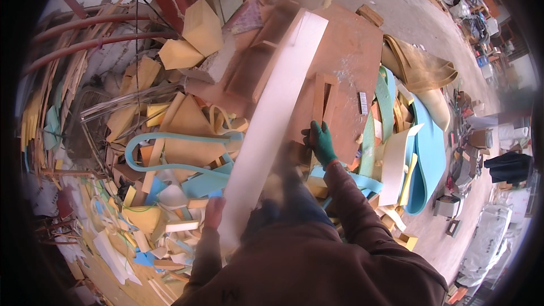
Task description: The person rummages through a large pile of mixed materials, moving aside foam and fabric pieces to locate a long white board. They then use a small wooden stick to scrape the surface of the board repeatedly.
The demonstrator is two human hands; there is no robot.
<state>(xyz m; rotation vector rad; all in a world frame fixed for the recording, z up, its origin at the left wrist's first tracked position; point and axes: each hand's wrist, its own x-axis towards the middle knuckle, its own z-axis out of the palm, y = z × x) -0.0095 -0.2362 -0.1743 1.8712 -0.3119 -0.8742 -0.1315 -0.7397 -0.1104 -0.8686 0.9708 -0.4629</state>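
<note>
A long white strip, apparently foam [277, 96], runs from the far side of a reddish-brown board [354, 51] down to my body. Beside its near left edge is my left hand [213, 213]; blur hides its fingers, and I cannot tell whether it touches the strip. My right hand [321, 143], in a green glove, is closed around the near end of a narrow brown piece [319, 99] with a long slot. That piece lies over the board, right of the white strip. A small striped pale block [362, 103] rests on the board farther right.
Foam offcuts, including a looped blue strip [129, 150] and yellow blocks [202, 27], heap up on the left. At the right stand a folded blue sheet [428, 158] and a tan roll [416, 65]. Red metal bars [93, 45] cross the upper left.
</note>
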